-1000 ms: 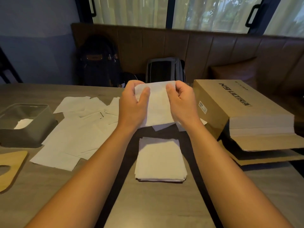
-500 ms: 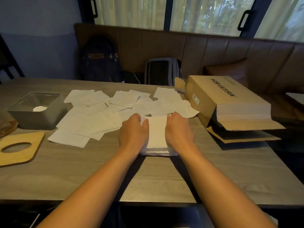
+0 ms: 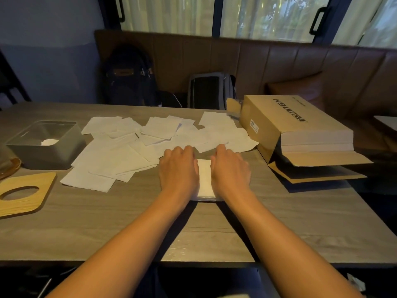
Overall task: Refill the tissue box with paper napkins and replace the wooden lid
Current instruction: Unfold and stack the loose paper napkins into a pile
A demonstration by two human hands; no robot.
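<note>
A neat stack of white napkins (image 3: 205,179) lies on the wooden table in front of me. My left hand (image 3: 179,168) lies palm down on its left side and my right hand (image 3: 229,168) on its right side, fingers together and pressed flat. Many loose napkins (image 3: 133,151) are spread over the table beyond the stack. The grey tissue box (image 3: 46,145) stands open at the far left with a bit of white paper inside. Its wooden lid (image 3: 23,194), with an oval hole, lies flat in front of it.
An opened cardboard carton (image 3: 285,125) with white packs inside lies on its side at the right. Two dark bags (image 3: 211,91) rest on the brown bench behind the table. The table's near edge (image 3: 193,263) runs just below my forearms.
One second ago both hands held a napkin up in the air. They have laid it on the stack and now press flat on it. The view has pulled back and tilted.
</note>
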